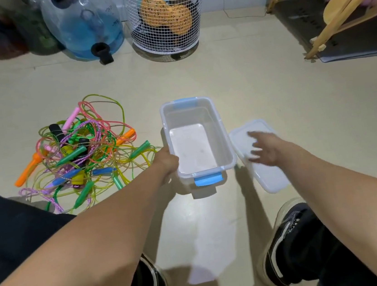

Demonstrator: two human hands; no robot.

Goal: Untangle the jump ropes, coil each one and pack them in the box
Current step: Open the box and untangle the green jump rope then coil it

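Several jump ropes (82, 153) lie in one loose heap on the floor, out past the left hand (166, 161) and to its left, well apart from the right hand (264, 150). They look light, limp and slick, likely to snag on each other, so the firm plastic handles seem the best places to take hold. Cords are thin, in yellow, green, pink and braided purple; handles are orange, green, blue, pink and black. Between the hands sits the clear box (222, 126), open and bare inside, blue clips at both ends. Left fingers grip its near left rim. Right fingers are spread wide over the lid (270, 178), holding nothing.
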